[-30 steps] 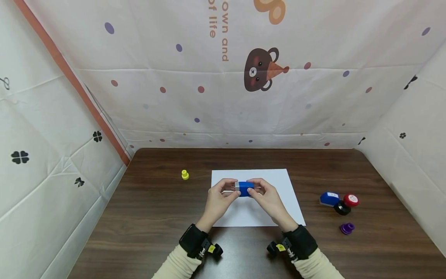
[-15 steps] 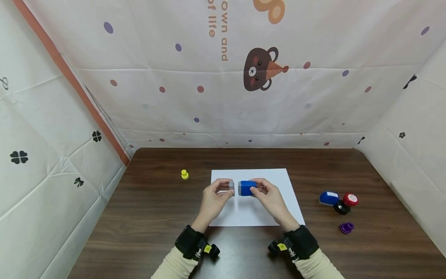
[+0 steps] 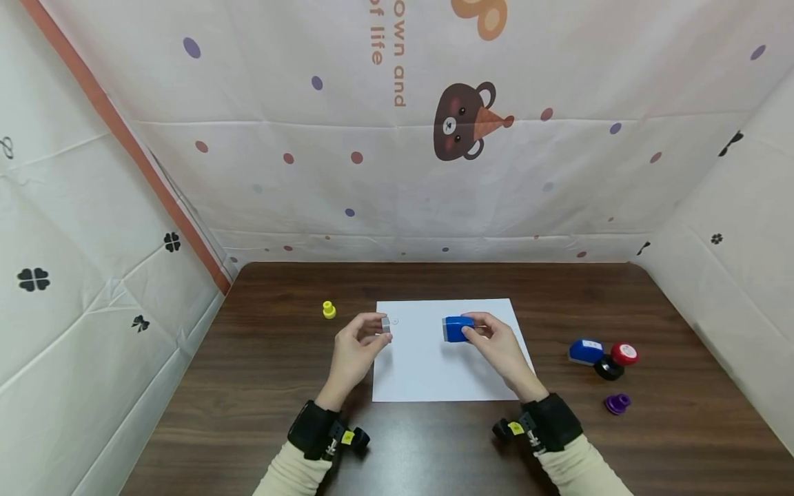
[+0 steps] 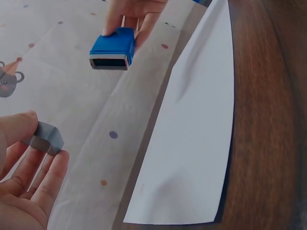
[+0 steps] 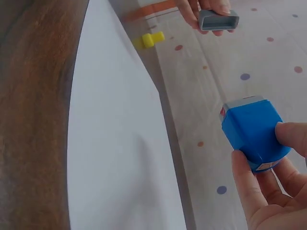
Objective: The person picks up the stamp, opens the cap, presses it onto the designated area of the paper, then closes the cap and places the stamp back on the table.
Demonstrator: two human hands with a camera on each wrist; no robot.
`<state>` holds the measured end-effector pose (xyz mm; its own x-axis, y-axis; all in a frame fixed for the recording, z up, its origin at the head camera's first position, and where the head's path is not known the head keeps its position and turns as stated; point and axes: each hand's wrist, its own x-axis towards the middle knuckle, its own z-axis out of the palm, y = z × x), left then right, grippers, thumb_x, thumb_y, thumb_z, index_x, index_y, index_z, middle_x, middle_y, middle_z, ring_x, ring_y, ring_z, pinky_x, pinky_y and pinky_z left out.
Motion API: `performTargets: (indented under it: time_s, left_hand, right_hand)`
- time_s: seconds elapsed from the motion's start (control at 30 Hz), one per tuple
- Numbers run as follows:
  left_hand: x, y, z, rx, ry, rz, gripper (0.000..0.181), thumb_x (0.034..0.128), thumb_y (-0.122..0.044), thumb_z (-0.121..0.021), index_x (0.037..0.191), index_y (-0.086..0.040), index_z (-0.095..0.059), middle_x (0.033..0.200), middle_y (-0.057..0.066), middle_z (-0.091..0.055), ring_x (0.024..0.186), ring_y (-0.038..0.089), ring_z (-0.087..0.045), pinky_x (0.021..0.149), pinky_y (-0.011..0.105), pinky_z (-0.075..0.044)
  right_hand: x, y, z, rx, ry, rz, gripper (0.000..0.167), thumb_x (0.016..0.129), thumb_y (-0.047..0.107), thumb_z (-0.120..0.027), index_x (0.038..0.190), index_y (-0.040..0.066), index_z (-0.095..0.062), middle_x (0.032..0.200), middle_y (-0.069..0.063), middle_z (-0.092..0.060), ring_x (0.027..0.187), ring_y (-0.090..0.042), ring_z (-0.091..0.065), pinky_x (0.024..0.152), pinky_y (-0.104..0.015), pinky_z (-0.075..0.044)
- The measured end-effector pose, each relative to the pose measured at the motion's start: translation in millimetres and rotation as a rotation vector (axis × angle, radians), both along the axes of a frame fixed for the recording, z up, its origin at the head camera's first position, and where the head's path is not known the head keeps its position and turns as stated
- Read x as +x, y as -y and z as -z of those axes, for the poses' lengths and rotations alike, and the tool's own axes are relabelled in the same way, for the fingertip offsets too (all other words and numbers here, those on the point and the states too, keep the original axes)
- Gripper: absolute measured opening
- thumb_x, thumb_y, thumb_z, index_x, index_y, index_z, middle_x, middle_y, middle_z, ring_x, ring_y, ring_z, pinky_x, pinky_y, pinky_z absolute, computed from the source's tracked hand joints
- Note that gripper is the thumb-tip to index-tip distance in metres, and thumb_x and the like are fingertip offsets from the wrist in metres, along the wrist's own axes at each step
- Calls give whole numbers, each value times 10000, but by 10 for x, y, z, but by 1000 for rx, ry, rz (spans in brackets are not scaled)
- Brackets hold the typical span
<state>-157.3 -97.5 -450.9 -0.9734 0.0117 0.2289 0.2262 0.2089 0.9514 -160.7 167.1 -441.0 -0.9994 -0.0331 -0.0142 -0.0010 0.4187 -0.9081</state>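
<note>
Over the right part of a white sheet of paper (image 3: 428, 372), my right hand (image 3: 499, 348) pinches a blue stamp (image 3: 455, 328) between thumb and fingers. The stamp's uncovered end, with its grey rim, faces left; the left wrist view shows a dark rectangular face inside that rim. My left hand (image 3: 355, 351) holds the small grey stamp cap (image 5: 218, 21) above the paper's left edge. The cap's hollow side shows in the right wrist view. Stamp and cap are well apart, and both are off the paper. Near the cap, the sheet bears a faint small round mark (image 3: 395, 322).
A yellow stamp (image 3: 329, 310) stands on the brown table (image 3: 260, 386) at the back left. To the right are another blue stamp (image 3: 586, 352), a red-topped stamp (image 3: 624, 355), a black round piece (image 3: 609, 368) and a purple stamp (image 3: 617, 404). Patterned cloth surrounds the table.
The grey cap came off the blue stamp. My left hand moved left with the cap, and my right hand moved right with the stamp.
</note>
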Motion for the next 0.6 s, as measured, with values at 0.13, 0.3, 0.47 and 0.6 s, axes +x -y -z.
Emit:
performTargets:
  time_s: [0.13, 0.3, 0.47, 0.6]
  left_hand:
    - [18, 10, 24, -16, -28, 3, 319, 775, -28, -714, 1065, -128, -625, 963, 44, -648, 867, 170, -636, 712, 226, -556]
    - [43, 20, 49, -31, -33, 3, 317, 774, -36, -718, 1060, -139, -627, 962, 32, -654, 857, 158, -640, 707, 224, -556]
    - [70, 19, 67, -59, -12, -1, 322, 771, -50, -725, 1058, -163, -630, 961, 11, -657, 858, 141, -636, 714, 215, -553]
    - [80, 16, 71, -63, -8, 0, 318, 773, -55, -725, 1060, -155, -633, 956, 14, -657, 852, 144, -637, 720, 219, -553]
  right_hand:
    - [-58, 57, -8, 64, -32, 9, 349, 883, 234, -622, 1192, 84, -563, 1169, -141, -593, 1002, -255, -568, 834, -350, -530]
    - [-161, 130, -28, 145, -136, -17, 305, 855, 184, -656, 1125, 58, -592, 1110, -148, -624, 975, -271, -601, 826, -386, -538]
    - [-294, 226, -14, 253, -287, -60, 282, 823, 128, -688, 1080, 31, -624, 1038, -144, -646, 922, -258, -627, 774, -361, -556]
    - [-395, 316, -20, 322, -374, -107, 260, 808, 100, -699, 1051, 27, -642, 972, -123, -639, 885, -230, -626, 738, -332, -563]
